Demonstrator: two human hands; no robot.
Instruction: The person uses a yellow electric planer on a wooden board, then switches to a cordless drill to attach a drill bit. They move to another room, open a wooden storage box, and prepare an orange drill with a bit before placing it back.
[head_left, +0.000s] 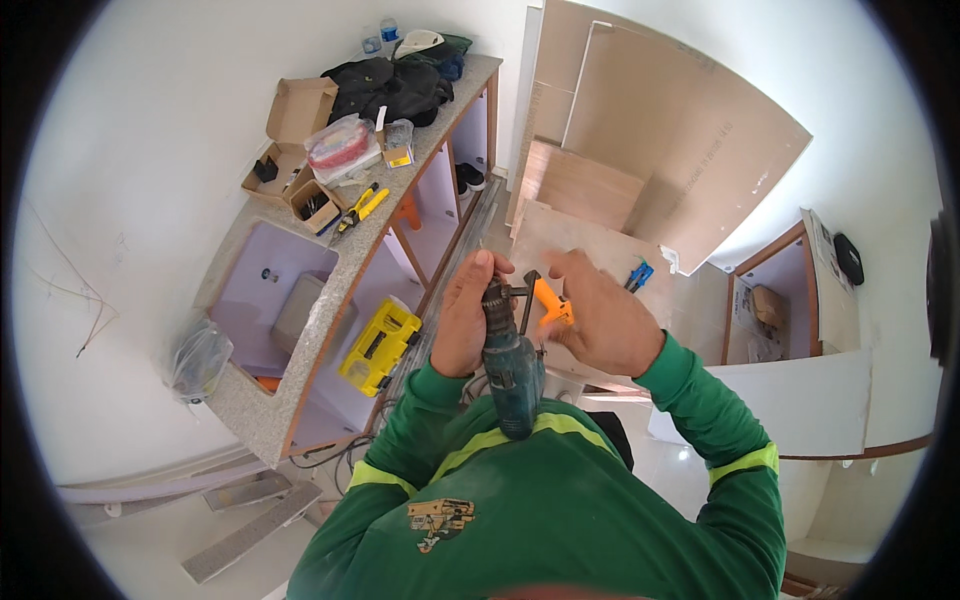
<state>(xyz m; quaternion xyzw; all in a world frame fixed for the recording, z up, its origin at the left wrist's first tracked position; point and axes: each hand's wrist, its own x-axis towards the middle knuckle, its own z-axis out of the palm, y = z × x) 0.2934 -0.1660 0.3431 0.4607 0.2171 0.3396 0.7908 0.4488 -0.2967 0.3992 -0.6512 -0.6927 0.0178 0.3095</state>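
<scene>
A teal power drill [513,375] leans against my green shirt with its chuck pointing away from me. My left hand [464,312] is closed around the side of the chuck [497,300], and a thin bit tip shows beyond the fingers. On the chuck's right side sits a dark T-shaped chuck key [526,308]. Close beside the key is my right hand [605,318], bent, its fingers smeared by motion; whether it touches the key is unclear. An orange tool [553,302] shows between the key and that hand, and I cannot make out whether it is held or lies below.
At left, a granite counter [345,215] carries open cardboard boxes [300,110], yellow-handled pliers [362,208] and dark clothing. A yellow case [380,345] lies in the cabinet beneath. Large brown panels [670,130] lean ahead; a blue tool [640,275] lies near them. An open cabinet [775,290] stands right.
</scene>
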